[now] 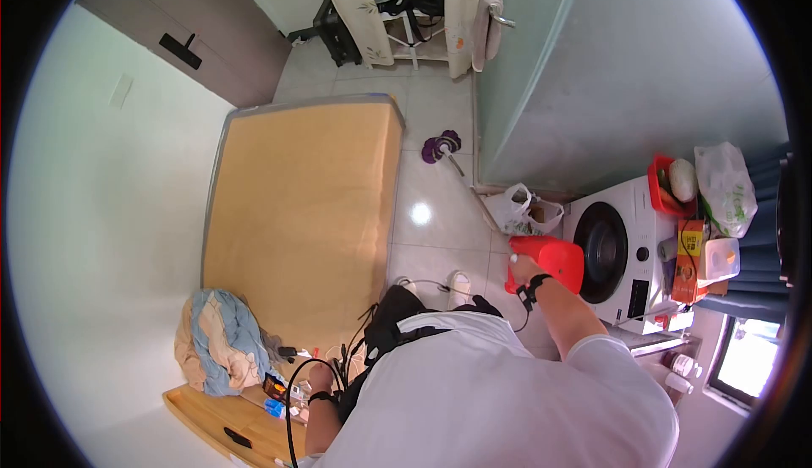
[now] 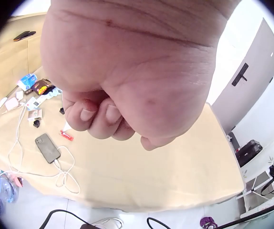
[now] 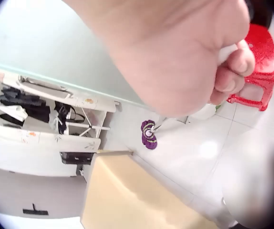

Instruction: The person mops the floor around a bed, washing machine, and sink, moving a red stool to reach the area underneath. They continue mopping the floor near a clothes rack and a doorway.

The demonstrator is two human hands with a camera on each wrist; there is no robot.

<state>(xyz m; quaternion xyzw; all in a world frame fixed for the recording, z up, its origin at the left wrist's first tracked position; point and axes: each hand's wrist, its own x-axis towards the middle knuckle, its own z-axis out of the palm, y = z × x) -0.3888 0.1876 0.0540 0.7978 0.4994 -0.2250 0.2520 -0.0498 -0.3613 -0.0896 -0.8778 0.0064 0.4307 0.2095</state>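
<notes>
My right hand (image 1: 526, 268) grips the pole of a mop (image 1: 478, 202), its end showing white between the curled fingers (image 3: 227, 81) in the right wrist view. The pole slants away from me across the tiles to a round purple mop head (image 3: 149, 134) on the floor. My left hand (image 2: 132, 76) is over the near end of the bed, its fingers folded in toward the palm and nothing visible in them. Past it, on the bed, lie a grey phone (image 2: 47, 148) on a white cable and a small red-labelled item (image 2: 67, 135).
A red stool (image 1: 562, 265) stands under my right hand, against the washing machine (image 1: 626, 248). White plastic bags (image 1: 516, 210) sit beside the pole. The tan mattress (image 1: 304, 206) borders the floor on the left; a glass partition (image 1: 524, 62) rises on the right.
</notes>
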